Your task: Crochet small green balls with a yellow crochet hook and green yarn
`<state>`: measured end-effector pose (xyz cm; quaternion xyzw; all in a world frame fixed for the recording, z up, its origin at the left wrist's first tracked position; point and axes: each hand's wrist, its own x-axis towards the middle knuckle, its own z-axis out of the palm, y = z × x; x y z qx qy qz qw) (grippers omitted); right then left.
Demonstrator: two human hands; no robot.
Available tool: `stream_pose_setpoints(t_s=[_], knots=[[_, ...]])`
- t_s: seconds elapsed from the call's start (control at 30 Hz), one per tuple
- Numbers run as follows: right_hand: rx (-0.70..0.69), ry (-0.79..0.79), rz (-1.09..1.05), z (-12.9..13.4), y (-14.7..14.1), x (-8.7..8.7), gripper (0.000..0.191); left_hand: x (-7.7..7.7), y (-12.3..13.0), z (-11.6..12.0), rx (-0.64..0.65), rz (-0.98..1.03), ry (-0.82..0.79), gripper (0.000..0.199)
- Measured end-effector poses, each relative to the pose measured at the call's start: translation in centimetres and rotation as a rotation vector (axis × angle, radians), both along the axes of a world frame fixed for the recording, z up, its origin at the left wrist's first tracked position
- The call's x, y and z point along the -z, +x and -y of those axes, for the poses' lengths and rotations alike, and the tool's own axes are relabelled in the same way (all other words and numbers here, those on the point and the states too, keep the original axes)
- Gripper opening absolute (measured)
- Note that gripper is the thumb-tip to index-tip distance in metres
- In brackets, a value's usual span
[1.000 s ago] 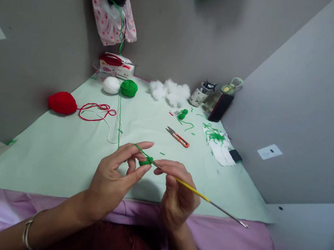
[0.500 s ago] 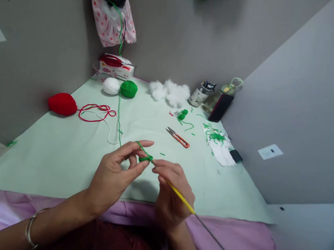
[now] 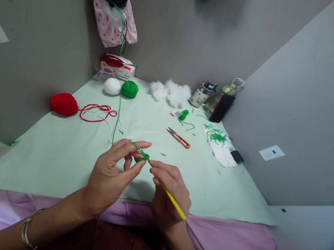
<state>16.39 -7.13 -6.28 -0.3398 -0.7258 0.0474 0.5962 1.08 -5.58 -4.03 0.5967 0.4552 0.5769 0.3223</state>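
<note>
Between thumb and fingers, my left hand point(image 3: 110, 175) pinches a small green crochet piece point(image 3: 143, 157). A green strand passes over its raised index finger and trails back toward the green yarn ball point(image 3: 129, 89). My right hand point(image 3: 171, 196) grips a crochet hook by its yellow handle point(image 3: 176, 204), and the hook's tip meets the green piece. The hook's metal rear end points down to the right. Orange thread snips point(image 3: 178, 138) lie on the pale green cloth beyond both hands.
Red yarn point(image 3: 64, 104) and a white ball point(image 3: 112, 86) lie at left. White stuffing point(image 3: 170, 93), a pen jar point(image 3: 200, 94), a bottle point(image 3: 234, 86) and a phone point(image 3: 222, 108) are at the back. Green scraps point(image 3: 216, 137) lie on white paper at right.
Both hands have shifted slightly left with the green piece and hook. The hook's rear end has moved down and left. The whole view has shifted a little.
</note>
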Motion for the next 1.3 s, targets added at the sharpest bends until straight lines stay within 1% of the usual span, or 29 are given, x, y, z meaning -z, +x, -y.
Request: stream_pose_setpoints(t_s=[0.13, 0.2, 0.27, 0.33, 0.4, 0.43, 0.5, 0.57, 0.63, 0.7, 0.73, 0.8, 0.87, 0.93, 0.97, 1.03, 1.1, 1.13, 1.17, 1.23, 1.3], knots=[[-0.062, -0.125, -0.197, -0.5, -0.5, -0.3, 0.026, 0.1, 0.2, 0.4, -0.006, -0.081, 0.094, 0.027], [-0.068, -0.191, -0.294, -0.6, -0.6, -0.4, 0.026, -0.1, 0.3, 0.5, 0.015, -0.067, 0.071, 0.024], [-0.042, -0.194, -0.296, -0.6, -0.5, -0.4, 0.026, -0.4, 0.4, 0.5, 0.047, 0.02, -0.048, 0.023], [0.034, -0.115, -0.142, -0.3, -0.2, 0.0, 0.028, -0.6, 0.3, 0.3, 0.116, 0.166, -0.23, 0.033], [0.117, 0.0, 0.046, -0.1, 0.3, 0.3, 0.034, -0.8, 0.1, 0.1, 0.249, 0.356, -0.412, 0.05], [0.142, 0.048, 0.102, 0.0, 0.5, 0.4, 0.037, -0.8, -0.1, 0.0, 0.334, 0.45, -0.498, 0.056], [0.114, 0.075, 0.102, 0.1, 0.8, 0.3, 0.039, -1.0, -0.5, -0.3, 0.485, 0.595, -0.656, 0.061], [0.024, -0.011, -0.024, 0.0, 1.0, -0.2, 0.034, -1.2, -0.9, -0.6, 0.551, 0.672, -0.758, 0.06], [-0.062, -0.151, -0.216, -0.1, 1.2, -0.9, 0.027, -1.3, -1.2, -0.7, 0.537, 0.696, -0.766, 0.056], [-0.131, -0.25, -0.39, -0.3, 1.2, -1.5, 0.022, -1.4, -1.2, -0.6, 0.493, 0.667, -0.696, 0.049], [-0.161, -0.277, -0.437, -0.4, 1.1, -1.8, 0.021, -1.4, -1.2, -0.5, 0.483, 0.635, -0.649, 0.046], [-0.202, -0.306, -0.444, -0.6, 0.8, -2.0, 0.019, -1.4, -0.9, -0.3, 0.497, 0.573, -0.568, 0.041], [-0.191, -0.311, -0.402, -0.7, 0.5, -2.0, 0.019, -1.3, -0.5, 0.0, 0.504, 0.527, -0.534, 0.038], [-0.137, -0.288, -0.339, -0.6, 0.2, -1.8, 0.023, -1.2, -0.1, 0.0, 0.455, 0.502, -0.528, 0.037], [-0.096, -0.252, -0.285, -0.5, 0.0, -1.6, 0.026, -1.1, 0.1, 0.0, 0.424, 0.507, -0.519, 0.037], [0.014, -0.112, -0.116, -0.2, 0.0, -1.1, 0.032, -1.0, 0.3, -0.1, 0.395, 0.571, -0.515, 0.041], [0.102, 0.03, 0.025, 0.0, 0.1, -0.7, 0.04, -1.0, 0.3, -0.3, 0.45, 0.677, -0.589, 0.045], [0.112, 0.054, 0.034, 0.1, 0.2, -0.7, 0.041, -1.0, 0.3, -0.5, 0.492, 0.725, -0.652, 0.046], [0.093, 0.018, -0.006, 0.0, 0.4, -0.8, 0.039, -1.1, 0.2, -0.6, 0.526, 0.761, -0.719, 0.047], [0.012, -0.134, -0.188, -0.2, 0.8, -1.1, 0.03, -1.2, -0.1, -0.9, 0.546, 0.795, -0.797, 0.043], [-0.088, -0.278, -0.393, -0.5, 1.0, -1.5, 0.024, -1.3, -0.2, -0.9, 0.502, 0.781, -0.758, 0.038]])
